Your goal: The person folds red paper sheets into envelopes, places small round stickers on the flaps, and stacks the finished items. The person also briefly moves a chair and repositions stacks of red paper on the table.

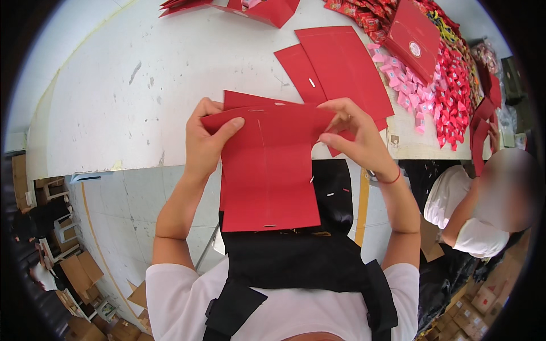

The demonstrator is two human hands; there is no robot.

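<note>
A flat red cardboard piece [267,176], with slots near its top and bottom edges, hangs over the front of the table before my apron. Its upper left edge is pinched by my left hand [209,136], thumb on top. At the upper right flap my right hand [359,132] curls its fingers and thumb round the edge. Part of a second red sheet [244,100] shows behind the first, sticking out above it. Beyond my right hand, flat red cardboard sheets [347,68] overlap on the white table.
Pink wrapped pieces [405,82] and red wrapped pieces [453,96] lie heaped at the right, beside a red box [412,42]. An opened red box [264,10] stands at the far edge. Another person [478,210] works on the right. The white table [114,108] ends just before me.
</note>
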